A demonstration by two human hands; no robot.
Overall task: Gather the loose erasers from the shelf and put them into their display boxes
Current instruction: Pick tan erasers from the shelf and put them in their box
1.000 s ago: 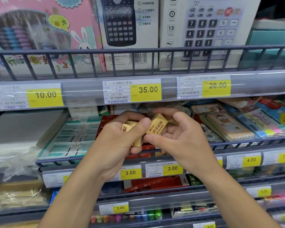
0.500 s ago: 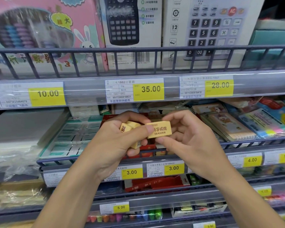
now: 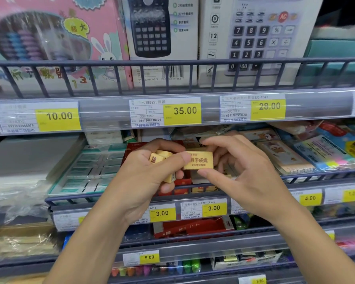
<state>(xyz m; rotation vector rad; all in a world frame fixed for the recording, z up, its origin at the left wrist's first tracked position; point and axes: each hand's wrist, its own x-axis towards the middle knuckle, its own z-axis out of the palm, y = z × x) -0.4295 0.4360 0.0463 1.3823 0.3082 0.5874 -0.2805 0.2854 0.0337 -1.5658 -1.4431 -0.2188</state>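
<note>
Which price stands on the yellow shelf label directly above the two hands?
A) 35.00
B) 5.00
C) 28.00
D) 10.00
A: the yellow label on the rail straight above the left hand and the right hand reads 35.00, while those hands hold yellow erasers between them.

Boxed calculators [image 3: 256,37] on top shelf; yellow price tags [image 3: 182,111] below; sticky notes [image 3: 328,154] right.
</note>
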